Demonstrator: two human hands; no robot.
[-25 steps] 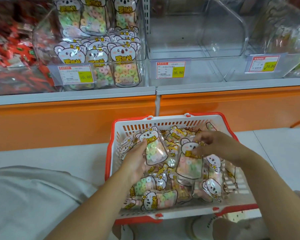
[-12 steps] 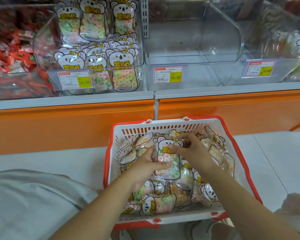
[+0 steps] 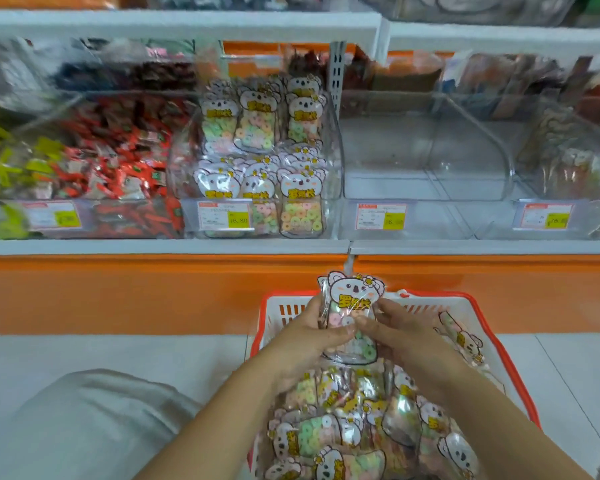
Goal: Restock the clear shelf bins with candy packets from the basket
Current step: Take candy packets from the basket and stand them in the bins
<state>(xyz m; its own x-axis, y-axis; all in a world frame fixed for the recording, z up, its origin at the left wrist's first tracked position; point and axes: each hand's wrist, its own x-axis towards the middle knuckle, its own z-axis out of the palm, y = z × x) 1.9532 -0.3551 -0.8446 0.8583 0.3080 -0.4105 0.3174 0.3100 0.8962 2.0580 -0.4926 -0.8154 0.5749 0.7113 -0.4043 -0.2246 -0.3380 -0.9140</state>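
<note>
Grip: left hand [image 3: 309,337] and right hand [image 3: 399,334] both pinched candy packet [image 3: 352,299], thumbs on front; packet upright over far wall of basket [image 3: 286,308]. Glossy film seemed slippery: packet could slip on way to half-full koala bin [image 3: 335,161], fall on floor [image 3: 84,351]. Second packet behind? Could not tell.

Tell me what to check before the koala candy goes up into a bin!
1. Left hand and right hand both pinch the packet: ok.
2. Packet upright, koala facing you: ok.
3. Empty bin on the shelf ahead has room: ok.
4. Koala bin beside it has room on top: cannot tell.
5. Price tag on the empty bin matches this candy: blurred, cannot tell.
6. Basket holds more packets: ok.
</note>
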